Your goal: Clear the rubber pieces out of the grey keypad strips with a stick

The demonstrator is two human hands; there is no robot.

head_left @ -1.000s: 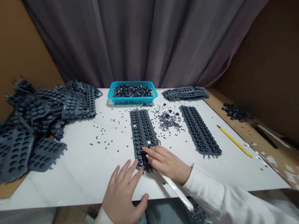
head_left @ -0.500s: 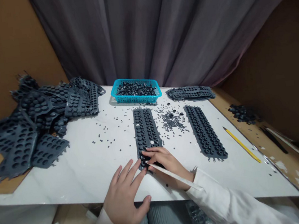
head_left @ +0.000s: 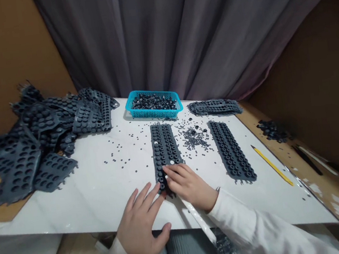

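Observation:
In the middle of the white table lies a dark grey rubber sheet [head_left: 166,144] with rows of raised round studs, its near end under my hands. My left hand [head_left: 142,223] is spread, its fingertips touching the sheet's near left corner. My right hand [head_left: 192,186] is closed around a slim white stick-like tool [head_left: 196,218]; its back end points down toward my lap. The tool's tip is hidden by the fingers over the near studs. Two white round spots show among the studs. Many tiny dark discs [head_left: 195,138] lie scattered just right of the sheet.
A turquoise basket [head_left: 154,114] holding small dark pieces stands behind. A second studded sheet [head_left: 232,150] and a yellow craft knife or pencil-like tool [head_left: 272,165] lie right. Folded sheets [head_left: 215,107] rest at the back right, heaped sheets [head_left: 46,129] at left. Dark pieces [head_left: 273,130] lie far right.
My right hand has turned, and the white tool's back end has swung from along the forearm down toward the table's front edge. My left hand has stayed almost in place.

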